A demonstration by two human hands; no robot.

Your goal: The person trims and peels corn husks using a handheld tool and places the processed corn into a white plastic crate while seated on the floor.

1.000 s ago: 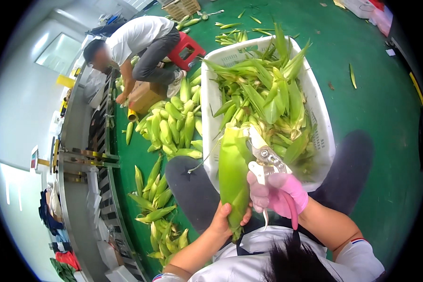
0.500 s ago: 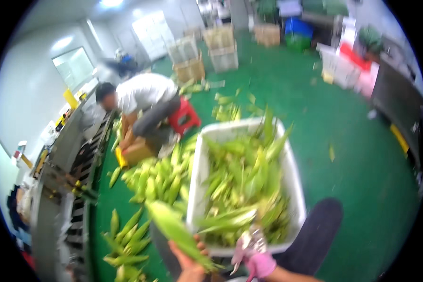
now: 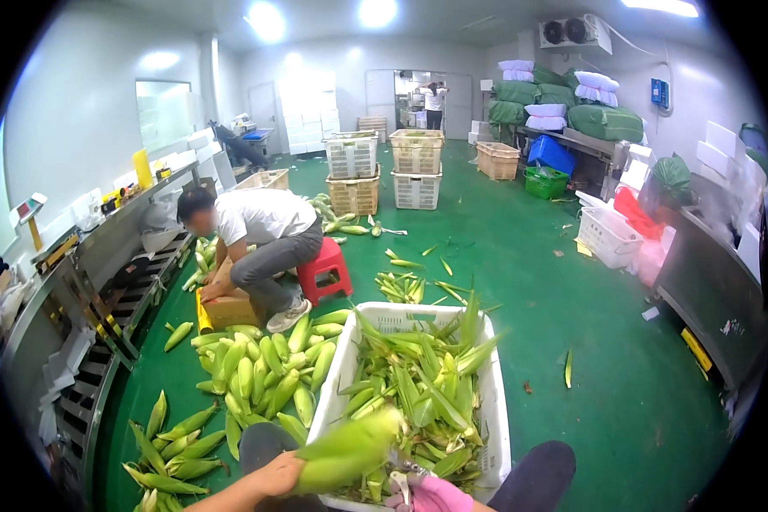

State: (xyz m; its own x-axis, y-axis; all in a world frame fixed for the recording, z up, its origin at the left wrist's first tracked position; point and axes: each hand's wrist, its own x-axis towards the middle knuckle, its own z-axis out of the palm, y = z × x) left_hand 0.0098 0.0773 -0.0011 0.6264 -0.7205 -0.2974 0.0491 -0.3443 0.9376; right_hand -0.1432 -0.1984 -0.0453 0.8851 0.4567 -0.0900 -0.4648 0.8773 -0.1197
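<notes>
My left hand [image 3: 277, 474] is closed round the base of an ear of corn in its green husk [image 3: 346, 452], blurred by motion. The ear tilts up to the right over the near left corner of a white plastic crate [image 3: 497, 410], which is filled with loose green husks [image 3: 427, 388]. Close to the ear, my right hand [image 3: 442, 497], in a pink glove, is closed on a silver metal tool [image 3: 399, 488] shaped like pruning shears. The ear and the crate's near rim partly hide the tool. Unhusked corn ears [image 3: 260, 367] lie heaped left of the crate.
A person [image 3: 269, 226] on a red stool [image 3: 324, 271] bends over a cardboard box [image 3: 235, 309] ahead left. More ears [image 3: 179, 448] lie by my left knee. A metal rack [image 3: 85, 384] lines the left side. Stacked crates [image 3: 416, 188] stand farther back; a dark slanted panel [image 3: 712, 294] is at right.
My view has tipped up and shows more of the room. The corn ear has swung from pointing up left to pointing up right, closer to my right hand and its tool.
</notes>
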